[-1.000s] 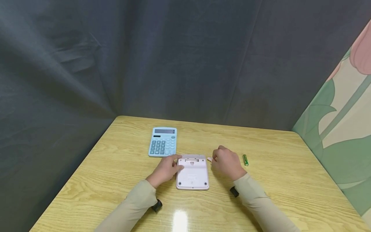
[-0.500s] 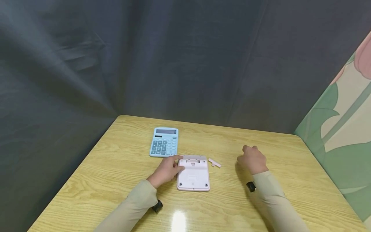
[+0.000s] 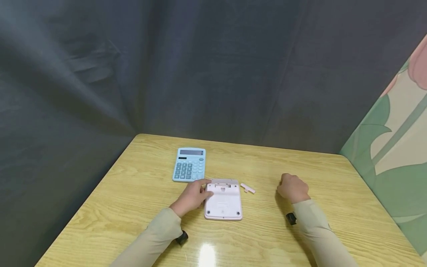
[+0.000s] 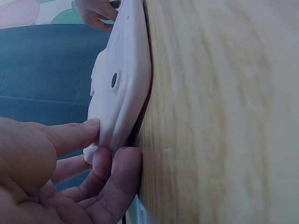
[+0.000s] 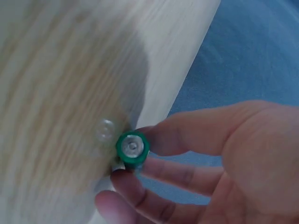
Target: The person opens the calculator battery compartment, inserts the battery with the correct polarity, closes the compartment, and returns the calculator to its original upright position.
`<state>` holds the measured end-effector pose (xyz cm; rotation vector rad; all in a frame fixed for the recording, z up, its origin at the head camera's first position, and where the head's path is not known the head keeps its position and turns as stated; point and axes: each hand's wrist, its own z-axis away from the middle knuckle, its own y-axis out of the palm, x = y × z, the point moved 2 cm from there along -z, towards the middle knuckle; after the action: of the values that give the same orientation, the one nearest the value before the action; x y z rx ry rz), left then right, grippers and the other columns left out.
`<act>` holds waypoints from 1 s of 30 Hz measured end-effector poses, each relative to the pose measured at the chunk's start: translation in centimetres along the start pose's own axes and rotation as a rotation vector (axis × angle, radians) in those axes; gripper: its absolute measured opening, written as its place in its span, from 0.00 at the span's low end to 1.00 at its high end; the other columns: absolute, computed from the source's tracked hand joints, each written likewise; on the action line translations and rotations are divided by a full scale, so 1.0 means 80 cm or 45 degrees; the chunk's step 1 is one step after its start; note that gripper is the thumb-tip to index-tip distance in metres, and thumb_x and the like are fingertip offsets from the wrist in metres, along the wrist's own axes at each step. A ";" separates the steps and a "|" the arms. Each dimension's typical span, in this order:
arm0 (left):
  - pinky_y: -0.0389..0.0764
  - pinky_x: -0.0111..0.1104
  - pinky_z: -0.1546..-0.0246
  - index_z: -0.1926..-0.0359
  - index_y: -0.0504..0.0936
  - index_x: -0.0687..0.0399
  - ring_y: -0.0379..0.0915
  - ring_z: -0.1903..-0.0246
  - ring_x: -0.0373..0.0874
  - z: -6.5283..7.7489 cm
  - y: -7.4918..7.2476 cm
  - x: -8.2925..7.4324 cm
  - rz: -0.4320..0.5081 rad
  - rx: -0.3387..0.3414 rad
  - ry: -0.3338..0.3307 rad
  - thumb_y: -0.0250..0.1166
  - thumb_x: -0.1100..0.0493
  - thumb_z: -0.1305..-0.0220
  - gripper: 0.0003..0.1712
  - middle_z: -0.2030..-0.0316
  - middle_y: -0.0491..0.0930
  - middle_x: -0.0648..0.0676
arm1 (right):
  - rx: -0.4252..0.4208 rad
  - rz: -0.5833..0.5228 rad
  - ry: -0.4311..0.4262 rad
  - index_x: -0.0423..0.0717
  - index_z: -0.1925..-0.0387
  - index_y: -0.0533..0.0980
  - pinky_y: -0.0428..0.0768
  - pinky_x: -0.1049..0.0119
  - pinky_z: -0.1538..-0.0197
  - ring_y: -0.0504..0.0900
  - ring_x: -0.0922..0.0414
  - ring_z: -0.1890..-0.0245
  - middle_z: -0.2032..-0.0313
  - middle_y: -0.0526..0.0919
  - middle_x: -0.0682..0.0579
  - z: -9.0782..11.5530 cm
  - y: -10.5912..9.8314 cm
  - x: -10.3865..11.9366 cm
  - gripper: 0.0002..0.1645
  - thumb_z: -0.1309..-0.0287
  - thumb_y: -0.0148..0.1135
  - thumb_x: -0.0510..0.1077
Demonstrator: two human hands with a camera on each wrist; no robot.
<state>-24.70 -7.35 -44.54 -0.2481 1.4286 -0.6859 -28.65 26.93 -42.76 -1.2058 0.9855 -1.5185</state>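
Note:
A pale pink calculator [image 3: 222, 204] lies face down on the wooden table, its battery compartment [image 3: 222, 185] uncovered at the far end. My left hand [image 3: 191, 196] holds its left edge, thumb on the back and fingertips curled against the side, as the left wrist view [image 4: 70, 172] shows. To the right, my right hand [image 3: 293, 188] is low over the table. In the right wrist view, its thumb and fingers pinch a green battery [image 5: 132, 148], one metal end facing the camera. The small pink battery cover [image 3: 248, 188] lies between the calculator and my right hand.
A light blue calculator [image 3: 189, 165] lies face up just behind my left hand, close to the pink one. A dark curtain [image 3: 213, 74] hangs behind the table's far edge [image 3: 240, 144]. A flower-patterned panel [image 3: 400, 148] stands at the right.
My right hand has let go of the pink battery cover, moved right and taken hold of the green battery. My left hand stays on the pink calculator.

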 end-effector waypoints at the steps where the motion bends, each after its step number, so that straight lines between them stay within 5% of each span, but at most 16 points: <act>1: 0.75 0.32 0.83 0.30 0.70 0.58 0.69 0.82 0.42 0.000 0.000 0.000 -0.002 -0.002 -0.004 0.64 0.59 0.30 0.30 0.74 0.74 0.56 | -0.002 0.005 0.003 0.38 0.65 0.77 0.73 0.54 0.73 0.74 0.49 0.74 0.71 0.79 0.42 0.000 0.000 0.000 0.10 0.43 0.52 0.40; 7: 0.77 0.31 0.83 0.30 0.70 0.56 0.72 0.80 0.43 -0.003 0.000 0.001 -0.011 -0.009 -0.013 0.64 0.59 0.30 0.29 0.73 0.74 0.55 | -0.001 0.025 0.012 0.40 0.71 0.75 0.72 0.56 0.74 0.73 0.50 0.76 0.74 0.78 0.44 -0.001 0.003 0.003 0.08 0.43 0.52 0.40; 13: 0.76 0.31 0.84 0.30 0.70 0.56 0.72 0.81 0.43 -0.006 0.000 -0.001 -0.003 -0.007 -0.016 0.64 0.58 0.30 0.30 0.74 0.75 0.56 | -0.068 -0.006 -0.066 0.37 0.58 0.78 0.73 0.56 0.75 0.74 0.51 0.75 0.67 0.82 0.41 -0.001 0.003 0.011 0.14 0.40 0.55 0.42; 20: 0.78 0.32 0.83 0.30 0.70 0.56 0.71 0.82 0.43 -0.009 0.000 -0.003 0.011 -0.006 -0.030 0.64 0.59 0.30 0.30 0.74 0.75 0.56 | -0.208 -0.140 -0.267 0.36 0.49 0.77 0.65 0.66 0.84 0.69 0.57 0.85 0.78 0.79 0.49 0.001 0.003 0.037 0.17 0.35 0.58 0.42; 30: 0.80 0.34 0.81 0.30 0.71 0.56 0.73 0.80 0.44 -0.009 0.000 -0.002 0.020 -0.008 -0.028 0.64 0.59 0.30 0.29 0.72 0.76 0.57 | -0.321 -0.304 -0.654 0.40 0.50 0.81 0.69 0.66 0.81 0.70 0.61 0.84 0.69 0.85 0.48 0.015 0.005 0.101 0.14 0.37 0.66 0.39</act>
<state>-25.37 -7.13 -44.51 -0.2482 1.4105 -0.6637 -28.11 18.98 -41.04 -1.8341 0.7141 -1.1820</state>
